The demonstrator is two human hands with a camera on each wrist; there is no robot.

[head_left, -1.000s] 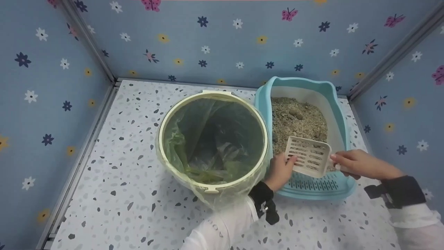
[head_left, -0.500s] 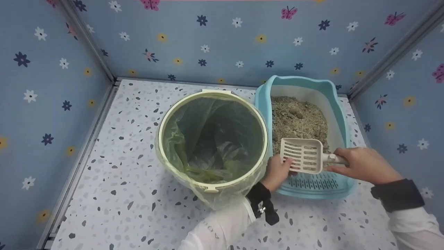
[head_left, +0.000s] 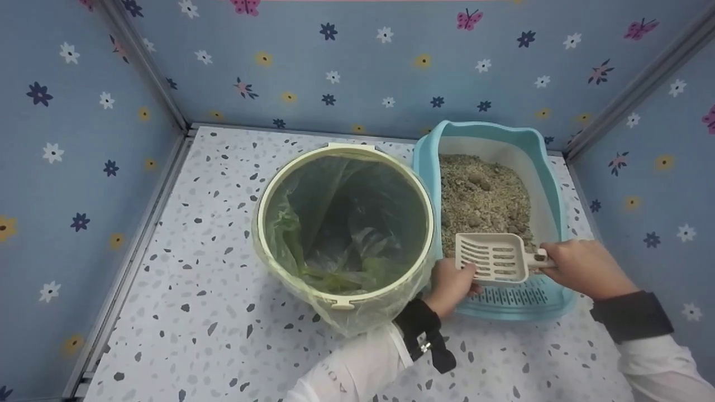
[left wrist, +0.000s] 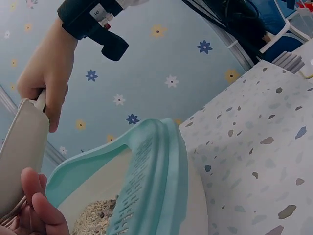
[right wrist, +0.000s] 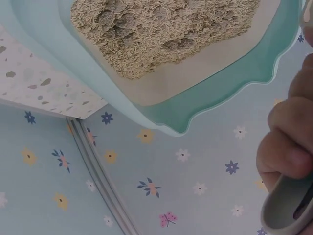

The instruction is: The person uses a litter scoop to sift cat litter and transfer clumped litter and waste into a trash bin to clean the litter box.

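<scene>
A beige slotted litter scoop (head_left: 491,261) is held over the near end of a blue litter tray (head_left: 429,167). My right hand (head_left: 586,269) grips its handle; in the right wrist view the fingers curl round the looped handle end (right wrist: 278,211). At the scoop's front left corner my left hand (head_left: 451,282) pinches the edge, thumb on the upper side. In the left wrist view the scoop's outer wall (left wrist: 19,154) rises beside the left fingers (left wrist: 45,211). Brown granular litter (head_left: 485,198) with several darker lumps lies in the tray, partly hidden by the scoop.
A round bin (head_left: 342,304) lined with a translucent green bag (head_left: 286,229) stands left of the tray, close beside it. Both stand on a speckled white surface (head_left: 184,251). Flower-patterned blue walls (head_left: 357,67) enclose the back and both sides.
The right hand's hold on the handle has shifted, and more of the handle shows. The scoop has turned from a slant to nearly square and moved slightly nearer. The left hand stays at its edge.
</scene>
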